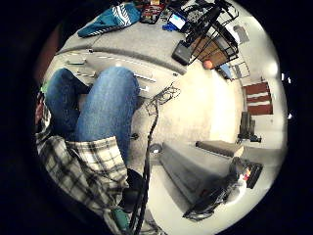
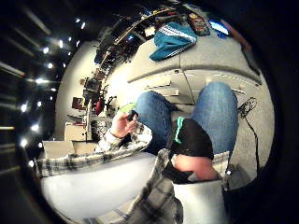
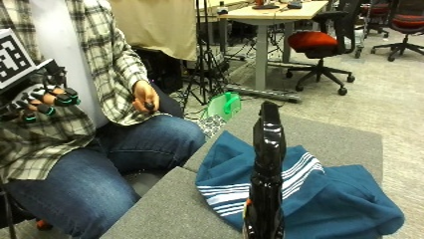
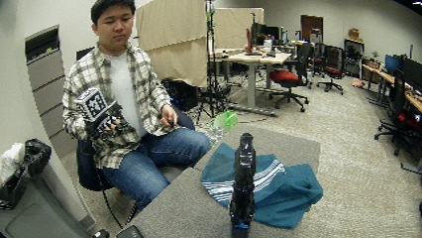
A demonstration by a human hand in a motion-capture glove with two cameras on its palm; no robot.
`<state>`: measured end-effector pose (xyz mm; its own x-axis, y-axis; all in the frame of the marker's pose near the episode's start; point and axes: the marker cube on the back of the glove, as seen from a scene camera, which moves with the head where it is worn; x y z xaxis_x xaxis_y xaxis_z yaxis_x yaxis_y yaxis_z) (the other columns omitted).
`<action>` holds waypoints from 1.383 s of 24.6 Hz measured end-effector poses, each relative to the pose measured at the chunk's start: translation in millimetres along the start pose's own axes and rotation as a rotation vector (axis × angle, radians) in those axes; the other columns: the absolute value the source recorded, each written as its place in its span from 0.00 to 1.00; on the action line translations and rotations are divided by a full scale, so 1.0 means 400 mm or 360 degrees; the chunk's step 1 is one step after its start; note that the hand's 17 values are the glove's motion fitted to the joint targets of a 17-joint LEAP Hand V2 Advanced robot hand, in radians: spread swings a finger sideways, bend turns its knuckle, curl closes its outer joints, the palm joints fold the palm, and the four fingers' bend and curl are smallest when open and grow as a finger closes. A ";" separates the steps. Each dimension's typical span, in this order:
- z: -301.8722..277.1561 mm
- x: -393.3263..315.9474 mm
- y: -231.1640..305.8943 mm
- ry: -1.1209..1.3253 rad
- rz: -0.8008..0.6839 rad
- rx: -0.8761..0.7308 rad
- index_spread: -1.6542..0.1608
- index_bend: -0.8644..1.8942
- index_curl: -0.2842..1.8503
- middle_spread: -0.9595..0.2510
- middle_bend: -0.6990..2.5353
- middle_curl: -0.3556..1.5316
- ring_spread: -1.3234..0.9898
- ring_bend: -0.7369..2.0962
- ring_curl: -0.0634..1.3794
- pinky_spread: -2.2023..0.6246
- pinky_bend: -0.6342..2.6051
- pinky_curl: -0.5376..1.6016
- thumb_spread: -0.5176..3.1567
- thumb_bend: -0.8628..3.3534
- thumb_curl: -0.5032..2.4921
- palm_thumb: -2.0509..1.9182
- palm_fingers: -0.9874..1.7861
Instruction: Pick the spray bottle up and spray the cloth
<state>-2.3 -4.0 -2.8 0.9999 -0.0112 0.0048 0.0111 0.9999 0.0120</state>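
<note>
Gloved right hand is up by the person's chest in the outside view, fingers loosely curled and, as far as I can tell, holding nothing. Tall glossy black spray bottle stands upright on the grey surface, against the crumpled teal cloth with white stripes. Wide outside view: hand well apart from the bottle and cloth.

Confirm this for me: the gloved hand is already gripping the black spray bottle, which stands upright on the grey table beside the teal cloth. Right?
Not quite. The outside view shows the gloved right hand raised near the person's chest, well away from the spray bottle and holding nothing. The rest stands: the bottle is upright on the grey table beside the teal cloth.
</note>
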 end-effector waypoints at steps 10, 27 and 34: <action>0.001 -0.023 -0.008 -0.0004 -0.0015 0.0017 0.74 0.38 0.20 0.75 0.27 0.25 0.61 0.36 0.13 0.83 0.32 0.31 0.37 0.27 0.24 0.64 0.44; -0.070 0.052 -0.231 -0.0205 -0.0046 0.0218 0.71 0.37 0.24 0.74 0.27 0.29 0.62 0.37 0.17 0.84 0.33 0.33 0.43 0.25 0.28 0.66 0.43; -0.103 0.134 -0.484 -0.0587 -0.0188 0.0280 0.72 0.37 0.25 0.74 0.27 0.30 0.61 0.39 0.19 0.84 0.36 0.35 0.43 0.24 0.29 0.67 0.45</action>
<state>49.2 -197.6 -46.3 0.9226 -0.1612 0.3504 0.0926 0.9745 0.2044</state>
